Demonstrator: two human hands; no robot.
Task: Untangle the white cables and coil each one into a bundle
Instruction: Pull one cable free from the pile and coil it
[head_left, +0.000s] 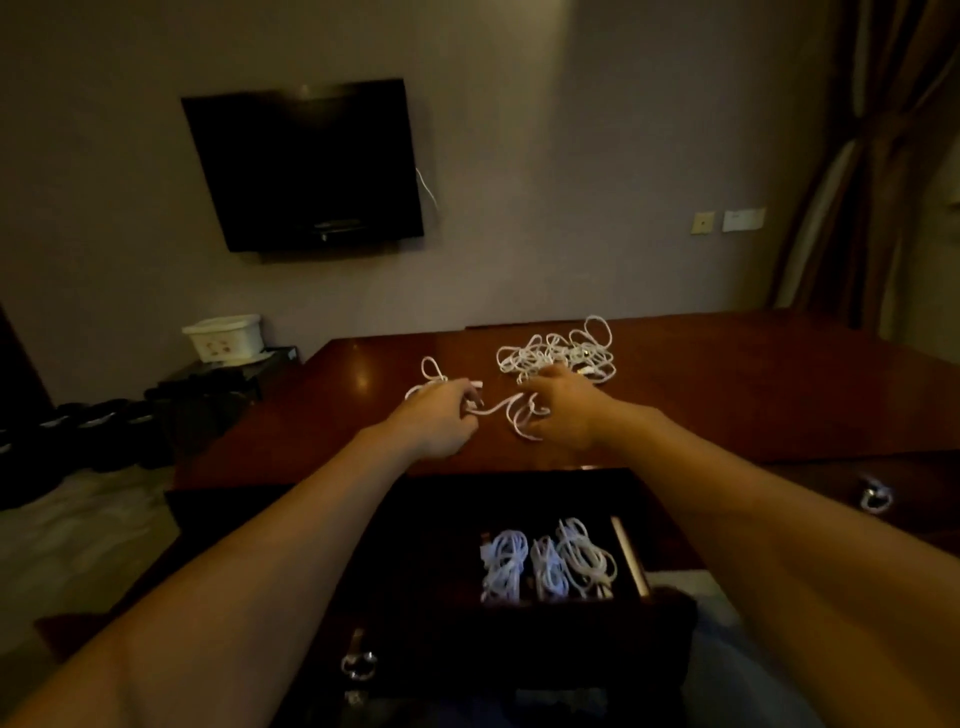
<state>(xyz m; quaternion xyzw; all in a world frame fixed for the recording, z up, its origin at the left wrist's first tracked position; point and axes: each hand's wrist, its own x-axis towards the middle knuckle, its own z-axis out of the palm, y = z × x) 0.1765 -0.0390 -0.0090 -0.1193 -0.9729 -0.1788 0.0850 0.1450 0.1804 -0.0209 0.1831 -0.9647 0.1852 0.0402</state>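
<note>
- Coiling step: left hand pinches one white cable above the desk; right hand grips its loops.
- Tangled pile just behind, three bundles in the open drawer.
- Next: probably wind the remaining slack, keep loops even.

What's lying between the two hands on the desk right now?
In the head view, a loose stretch of white cable runs from the left hand across the bare wooden desk to loops at the right hand. Nothing else lies there.
</note>
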